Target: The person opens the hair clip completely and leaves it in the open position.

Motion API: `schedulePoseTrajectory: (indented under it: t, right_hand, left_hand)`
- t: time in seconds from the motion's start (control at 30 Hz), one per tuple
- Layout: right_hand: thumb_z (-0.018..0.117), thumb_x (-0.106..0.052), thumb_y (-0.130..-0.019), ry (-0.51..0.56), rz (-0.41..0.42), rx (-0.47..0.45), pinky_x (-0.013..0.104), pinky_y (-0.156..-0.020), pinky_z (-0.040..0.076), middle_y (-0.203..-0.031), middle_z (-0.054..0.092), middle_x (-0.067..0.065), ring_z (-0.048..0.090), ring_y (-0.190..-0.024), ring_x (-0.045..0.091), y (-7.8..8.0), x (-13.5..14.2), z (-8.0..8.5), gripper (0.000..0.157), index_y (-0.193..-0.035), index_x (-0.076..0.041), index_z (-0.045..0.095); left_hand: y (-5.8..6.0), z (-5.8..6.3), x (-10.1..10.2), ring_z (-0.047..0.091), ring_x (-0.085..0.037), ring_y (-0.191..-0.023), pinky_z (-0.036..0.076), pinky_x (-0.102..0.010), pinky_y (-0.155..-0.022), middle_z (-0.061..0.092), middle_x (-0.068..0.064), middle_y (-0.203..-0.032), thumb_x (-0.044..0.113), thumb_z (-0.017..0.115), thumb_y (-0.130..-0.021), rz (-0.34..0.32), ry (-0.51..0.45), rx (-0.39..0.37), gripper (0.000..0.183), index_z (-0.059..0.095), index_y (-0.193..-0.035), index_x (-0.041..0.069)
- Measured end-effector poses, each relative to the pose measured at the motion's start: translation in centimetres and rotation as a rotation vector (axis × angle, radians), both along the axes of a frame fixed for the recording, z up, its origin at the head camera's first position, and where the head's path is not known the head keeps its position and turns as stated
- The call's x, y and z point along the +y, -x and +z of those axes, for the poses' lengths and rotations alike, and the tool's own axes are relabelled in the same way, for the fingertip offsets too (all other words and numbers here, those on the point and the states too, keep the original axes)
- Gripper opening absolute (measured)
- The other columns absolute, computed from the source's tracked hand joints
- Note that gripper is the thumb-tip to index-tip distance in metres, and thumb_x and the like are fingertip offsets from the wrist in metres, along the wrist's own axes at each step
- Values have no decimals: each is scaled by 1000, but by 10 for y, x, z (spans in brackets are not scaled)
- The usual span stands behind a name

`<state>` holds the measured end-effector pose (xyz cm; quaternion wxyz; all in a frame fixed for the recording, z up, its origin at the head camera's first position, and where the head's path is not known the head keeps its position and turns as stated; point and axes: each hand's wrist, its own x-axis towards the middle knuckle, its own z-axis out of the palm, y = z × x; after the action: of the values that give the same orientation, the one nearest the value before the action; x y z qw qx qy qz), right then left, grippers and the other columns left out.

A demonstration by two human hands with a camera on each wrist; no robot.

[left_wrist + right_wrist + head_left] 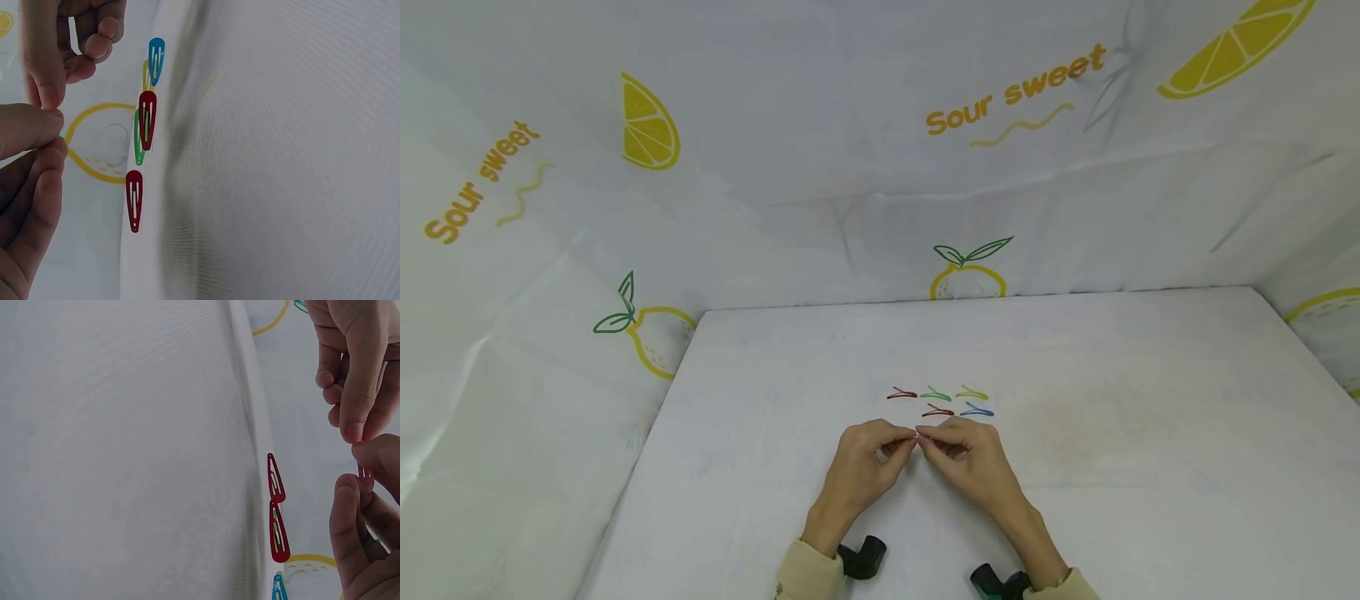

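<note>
In the head view, my left hand point(868, 462) and right hand point(970, 462) meet fingertip to fingertip just above the table. Between the right thumb and fingers a small pink snap hair clip point(365, 478) shows in the right wrist view. The left thumb and forefinger pinch together at its other end, which they hide. Just beyond the hands lie several snap hair clips in two rows: dark red point(902, 393), green point(936, 394) and yellow point(972, 392) behind, another dark red clip point(937, 411) and a blue clip point(977, 410) in front.
The white table point(760, 400) spreads around the hands. White cloth point(805, 150) printed with lemons rises behind it and at the sides. Black devices point(863, 557) sit by both wrists, next to the pale sleeves point(811, 573).
</note>
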<state>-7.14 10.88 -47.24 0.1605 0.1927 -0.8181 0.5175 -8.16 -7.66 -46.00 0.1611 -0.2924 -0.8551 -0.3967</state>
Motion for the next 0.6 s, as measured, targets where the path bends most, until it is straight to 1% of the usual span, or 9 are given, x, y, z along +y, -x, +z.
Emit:
schedulePoseTrajectory:
  t: [0.23, 0.6]
  right_hand:
    - [79, 8, -80, 9, 2, 10, 14, -53, 47, -74, 74, 2, 53, -63, -7, 0, -2, 1, 19, -95, -2, 82]
    - [79, 7, -80, 11, -6, 22, 12, -54, 46, -74, 75, 1, 53, -63, -7, 0, -3, 0, 19, -96, -2, 82]
  left_hand:
    - [0, 1, 0, 65, -5, -64, 51, -11, -62, 77, -2, -77, 1, 80, -85, 6, -3, 1, 7, 81, -90, 5]
    - [0, 1, 1, 63, -4, -63, 50, -11, -60, 77, -2, -76, 1, 80, -85, 20, 6, 8, 7, 81, -90, 5]
